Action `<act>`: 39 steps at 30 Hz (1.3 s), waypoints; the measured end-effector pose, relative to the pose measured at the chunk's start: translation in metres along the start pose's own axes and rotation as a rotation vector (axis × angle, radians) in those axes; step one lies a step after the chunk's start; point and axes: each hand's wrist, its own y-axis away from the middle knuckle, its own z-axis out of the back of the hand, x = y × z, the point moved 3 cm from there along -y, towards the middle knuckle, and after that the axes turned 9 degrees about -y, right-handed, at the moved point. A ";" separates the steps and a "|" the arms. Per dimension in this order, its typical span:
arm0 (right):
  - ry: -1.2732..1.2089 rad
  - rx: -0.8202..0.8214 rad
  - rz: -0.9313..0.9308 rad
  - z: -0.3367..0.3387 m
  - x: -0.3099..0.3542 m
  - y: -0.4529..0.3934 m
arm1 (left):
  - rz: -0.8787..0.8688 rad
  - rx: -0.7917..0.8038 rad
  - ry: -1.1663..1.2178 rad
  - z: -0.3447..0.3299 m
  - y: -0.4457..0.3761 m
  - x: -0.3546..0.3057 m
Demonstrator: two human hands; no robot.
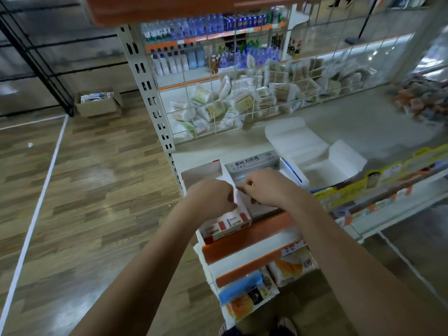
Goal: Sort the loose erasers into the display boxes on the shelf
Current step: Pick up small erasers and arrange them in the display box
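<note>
Two open display boxes stand side by side at the shelf's left front corner. The left one is a red-and-white box (pixel 224 227) with wrapped erasers (pixel 234 220) lying in its near end. The right one is a grey box (pixel 252 163) with Korean print on its raised lid. My left hand (pixel 209 200) is curled over the left box, its fingers against the white wall between the boxes. My right hand (pixel 264 187) is curled over the grey box and pinches that same white wall (pixel 228 177). Whether either hand holds an eraser is hidden.
An open white box (pixel 317 157) lies on the shelf to the right of the grey one, beside yellow-fronted display packs (pixel 378 180). A wire grid (pixel 242 98) backs the shelf. Lower shelves carry wrapped bread (pixel 249 299). A cardboard box (pixel 98 104) sits on the wooden floor at left.
</note>
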 end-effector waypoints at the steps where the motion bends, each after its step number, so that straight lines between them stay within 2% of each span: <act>1: 0.012 -0.020 0.023 0.009 -0.001 0.003 | 0.032 -0.044 -0.028 0.008 -0.002 0.000; 5: 0.101 -0.164 0.116 0.050 -0.015 0.016 | 0.102 -0.279 -0.073 0.048 -0.014 -0.020; 10: 0.202 -0.353 0.190 0.095 -0.079 0.035 | 0.017 -0.483 -0.217 0.087 -0.056 -0.105; 15: 0.284 -0.525 0.064 0.144 -0.183 0.062 | -0.068 -0.617 -0.278 0.110 -0.108 -0.215; 21: 0.239 -0.564 -0.112 0.201 -0.308 0.093 | -0.169 -0.630 -0.222 0.128 -0.176 -0.320; 26: 0.196 -0.605 -0.197 0.245 -0.390 0.108 | -0.227 -0.565 -0.186 0.143 -0.235 -0.384; 30: 0.176 -0.632 -0.249 0.275 -0.453 0.098 | -0.244 -0.521 -0.187 0.153 -0.293 -0.423; 34: 0.187 -0.574 -0.315 0.301 -0.512 0.082 | -0.285 -0.513 -0.193 0.168 -0.344 -0.455; 39: 0.110 -0.564 -0.418 0.323 -0.572 0.064 | -0.268 -0.465 -0.146 0.182 -0.409 -0.470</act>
